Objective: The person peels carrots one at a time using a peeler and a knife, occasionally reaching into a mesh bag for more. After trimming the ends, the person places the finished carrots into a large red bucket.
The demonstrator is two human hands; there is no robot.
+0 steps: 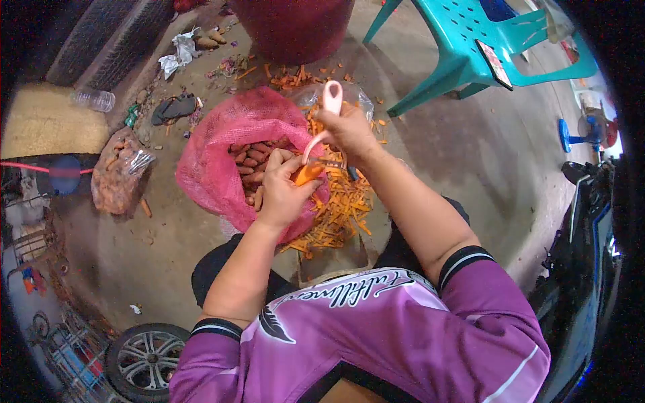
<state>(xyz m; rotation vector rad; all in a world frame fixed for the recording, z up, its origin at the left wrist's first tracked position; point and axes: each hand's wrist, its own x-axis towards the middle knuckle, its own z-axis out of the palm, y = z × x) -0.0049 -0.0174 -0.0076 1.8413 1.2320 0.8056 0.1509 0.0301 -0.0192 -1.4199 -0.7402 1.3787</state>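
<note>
My left hand (281,191) is closed around a bright orange root that looks like a carrot (308,174). My right hand (353,134) grips a pale pink peeler (332,96), its handle sticking up past the fingers. The peeler's curved head is right at the carrot; whether the blade touches it is hard to see. Just beyond my left hand, an open pink mesh sack (222,141) holds several reddish-brown roots (252,161). Orange peelings (339,215) lie in a heap below both hands.
A turquoise plastic chair (457,40) with a phone (494,64) on it stands at the upper right. A dark red tub (295,30) is at the back. To the left are a clear bag of roots (121,171) and tyres (124,43). A motorbike (578,262) stands at the right.
</note>
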